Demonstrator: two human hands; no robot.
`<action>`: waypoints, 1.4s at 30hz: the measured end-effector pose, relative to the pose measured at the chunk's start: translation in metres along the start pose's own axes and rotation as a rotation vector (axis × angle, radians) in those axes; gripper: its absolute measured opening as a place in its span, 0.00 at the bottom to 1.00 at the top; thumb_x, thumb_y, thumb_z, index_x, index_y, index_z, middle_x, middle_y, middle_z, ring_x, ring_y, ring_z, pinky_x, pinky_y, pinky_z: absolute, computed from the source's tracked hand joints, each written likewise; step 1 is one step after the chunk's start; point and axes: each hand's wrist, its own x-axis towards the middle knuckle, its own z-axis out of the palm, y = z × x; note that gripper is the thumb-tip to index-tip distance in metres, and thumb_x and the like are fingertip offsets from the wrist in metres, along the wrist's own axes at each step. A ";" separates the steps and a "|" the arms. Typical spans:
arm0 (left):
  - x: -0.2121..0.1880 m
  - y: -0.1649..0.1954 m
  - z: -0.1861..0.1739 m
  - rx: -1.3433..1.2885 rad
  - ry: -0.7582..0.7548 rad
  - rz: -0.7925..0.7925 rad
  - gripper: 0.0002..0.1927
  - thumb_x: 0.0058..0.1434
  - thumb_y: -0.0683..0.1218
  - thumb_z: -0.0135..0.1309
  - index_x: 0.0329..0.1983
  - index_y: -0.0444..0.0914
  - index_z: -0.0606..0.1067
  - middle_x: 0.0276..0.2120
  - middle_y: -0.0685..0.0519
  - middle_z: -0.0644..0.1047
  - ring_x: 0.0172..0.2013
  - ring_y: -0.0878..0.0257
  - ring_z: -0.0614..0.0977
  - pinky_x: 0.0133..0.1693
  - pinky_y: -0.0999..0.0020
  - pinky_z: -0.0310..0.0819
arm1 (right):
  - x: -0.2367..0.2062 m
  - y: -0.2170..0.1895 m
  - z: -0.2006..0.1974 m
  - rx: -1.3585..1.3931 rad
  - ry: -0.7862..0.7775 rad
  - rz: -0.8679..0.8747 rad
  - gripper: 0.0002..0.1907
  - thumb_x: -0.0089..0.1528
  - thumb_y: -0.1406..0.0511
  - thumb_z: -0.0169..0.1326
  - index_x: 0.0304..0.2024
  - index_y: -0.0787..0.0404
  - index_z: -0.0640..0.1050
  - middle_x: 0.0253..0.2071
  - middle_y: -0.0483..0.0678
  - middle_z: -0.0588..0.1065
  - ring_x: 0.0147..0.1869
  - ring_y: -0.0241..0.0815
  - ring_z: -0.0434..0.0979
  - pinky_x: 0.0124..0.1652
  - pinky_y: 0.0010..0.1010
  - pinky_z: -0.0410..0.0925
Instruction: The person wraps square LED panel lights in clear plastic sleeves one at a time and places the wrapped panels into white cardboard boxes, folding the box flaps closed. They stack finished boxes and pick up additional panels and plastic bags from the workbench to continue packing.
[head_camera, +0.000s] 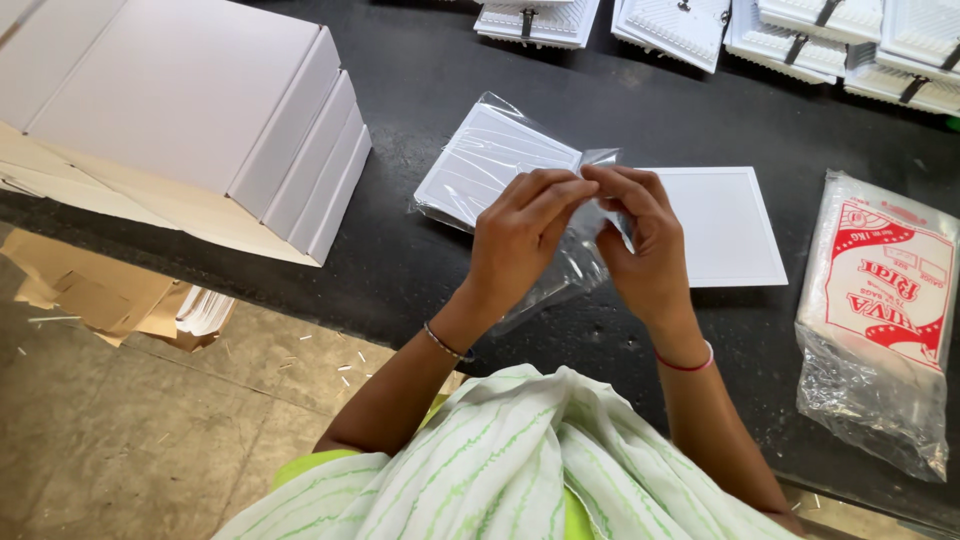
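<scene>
While the white panel sits half inside its clear plastic sleeve on the black counter, your left hand and right hand both pinch the sleeve's open edge. The film looks thin and slippery, the panel stiff and light; grip the panel's edges. A bare white panel lies just beside.

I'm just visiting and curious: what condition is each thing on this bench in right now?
Clear plastic bag: open end pinched by both hands.
White square panel: inside that bag.
Flat white panel: bare, lying on the bench.
Printed plastic bag: lying flat, crumpled.
White cartons: closed, stacked.
Left hand, right hand: gripping bag.
</scene>
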 end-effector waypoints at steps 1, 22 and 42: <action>0.003 -0.002 0.001 -0.084 0.015 -0.029 0.13 0.65 0.37 0.61 0.51 0.43 0.79 0.45 0.56 0.81 0.45 0.62 0.85 0.44 0.70 0.81 | 0.002 -0.001 0.000 -0.169 0.035 -0.037 0.26 0.60 0.76 0.58 0.61 0.58 0.77 0.57 0.50 0.67 0.59 0.40 0.71 0.59 0.30 0.68; -0.008 -0.014 0.015 -0.365 0.221 -0.432 0.05 0.71 0.43 0.58 0.40 0.37 0.80 0.30 0.58 0.81 0.28 0.76 0.78 0.33 0.80 0.74 | 0.008 0.054 -0.099 -0.357 0.197 -0.116 0.06 0.72 0.74 0.59 0.38 0.66 0.81 0.33 0.45 0.79 0.37 0.34 0.74 0.56 0.27 0.64; 0.036 -0.087 -0.041 0.422 -0.421 -0.132 0.33 0.76 0.60 0.53 0.15 0.39 0.74 0.17 0.49 0.72 0.20 0.56 0.74 0.28 0.60 0.66 | 0.089 0.090 -0.177 -0.542 -0.643 -0.261 0.02 0.62 0.68 0.59 0.35 0.59 0.82 0.38 0.44 0.82 0.40 0.39 0.82 0.38 0.33 0.74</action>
